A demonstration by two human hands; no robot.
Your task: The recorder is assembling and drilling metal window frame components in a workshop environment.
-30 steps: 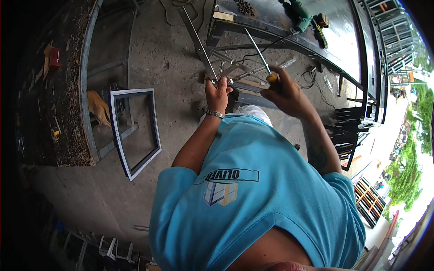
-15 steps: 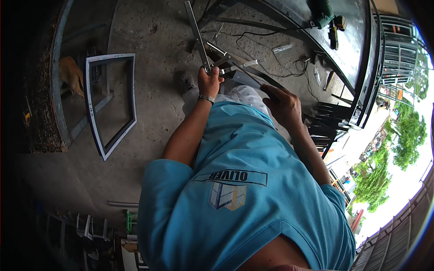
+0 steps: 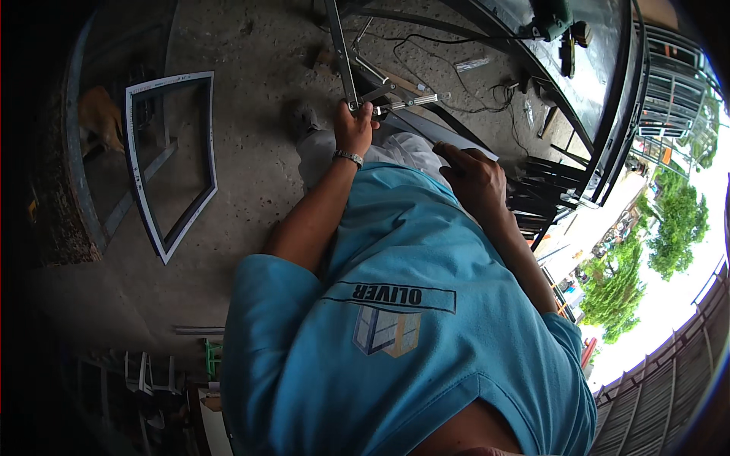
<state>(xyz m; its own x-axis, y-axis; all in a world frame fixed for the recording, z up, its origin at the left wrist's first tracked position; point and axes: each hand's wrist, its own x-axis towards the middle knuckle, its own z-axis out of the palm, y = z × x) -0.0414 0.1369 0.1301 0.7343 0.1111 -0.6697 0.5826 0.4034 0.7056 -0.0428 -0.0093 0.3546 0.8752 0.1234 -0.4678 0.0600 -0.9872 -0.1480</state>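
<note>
Gripping the metal linkage point(image 3: 343, 62), upper centre of the frame, near its lower joint point(image 3: 353, 106) with the left hand point(image 3: 355, 129); apparently holding a thin-shafted tool point(image 3: 417, 129) in the right hand point(image 3: 478, 178). Likely light, stiff, foldable; best pinched there.

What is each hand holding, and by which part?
The left hand holds a metal hinge by its near end; the right hand holds a screwdriver by its handle.
</note>
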